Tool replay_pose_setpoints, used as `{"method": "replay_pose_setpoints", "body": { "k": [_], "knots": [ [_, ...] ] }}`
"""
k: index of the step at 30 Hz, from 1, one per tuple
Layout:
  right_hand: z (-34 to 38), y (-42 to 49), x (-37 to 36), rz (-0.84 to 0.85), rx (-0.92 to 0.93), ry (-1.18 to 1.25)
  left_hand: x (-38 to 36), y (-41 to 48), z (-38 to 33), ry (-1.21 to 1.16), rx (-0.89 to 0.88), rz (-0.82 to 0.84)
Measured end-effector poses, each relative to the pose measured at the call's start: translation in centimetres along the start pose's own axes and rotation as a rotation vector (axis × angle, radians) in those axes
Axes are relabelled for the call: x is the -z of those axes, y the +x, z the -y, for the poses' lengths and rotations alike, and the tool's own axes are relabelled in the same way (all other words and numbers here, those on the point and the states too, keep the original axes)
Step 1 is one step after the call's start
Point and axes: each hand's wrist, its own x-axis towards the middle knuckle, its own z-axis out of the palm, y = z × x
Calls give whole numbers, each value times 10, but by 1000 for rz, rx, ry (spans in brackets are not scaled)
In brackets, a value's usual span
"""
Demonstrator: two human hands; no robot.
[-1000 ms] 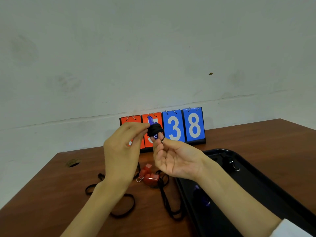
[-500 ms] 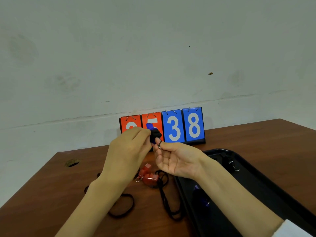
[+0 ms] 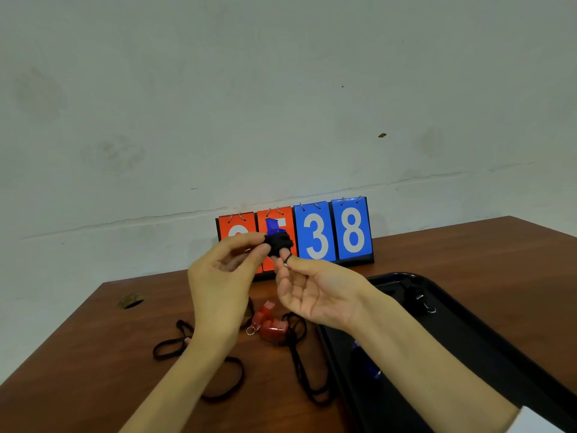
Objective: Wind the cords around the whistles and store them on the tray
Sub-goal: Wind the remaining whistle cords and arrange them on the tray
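Moved: little; our left hand [image 3: 218, 285] keeps pinching the cord-wrapped blue whistle [image 3: 276, 239] in mid-air, and our right hand [image 3: 318, 292] keeps pinching its ring [image 3: 287, 259].
Done: seemingly two whistles on the tray [image 3: 468, 339].
Left: red whistle [image 3: 270, 325], cords loose on the table.

Before the orange-and-blue, white-numbered scoreboard [image 3: 334, 232]: a blue whistle [image 3: 273, 225] under black cord [image 3: 279, 243], red whistles [image 3: 270, 323], black tray [image 3: 468, 354], brown table [image 3: 93, 354].

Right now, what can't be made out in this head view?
Head view:
- Tray: cut off by right and bottom edges.
- Blue item in it: mostly behind the right forearm.
- Orange score cards: digits covered by the left hand and the cord-wound blue whistle.
- Dark clip-like item at the tray's far end: black on black, too small.
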Motion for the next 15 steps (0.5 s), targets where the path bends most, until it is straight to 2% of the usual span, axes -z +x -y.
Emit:
{"method": "replay_pose_setpoints", "body": {
  "k": [4,8,10,13,15],
  "knots": [
    [1,0,0,-2,7,-54,2,3,6,78,-130,50],
    [-2,1,1,-12,7,-73,11,9,20,498,-564,118],
    [-5,3,1,-24,11,-100,13,11,26,645,-704,126],
    [-9,4,2,-42,7,-119,13,11,21,720,-740,126],
    [-11,6,3,-42,-11,-101,11,9,12,640,-592,145]
  ]
}}
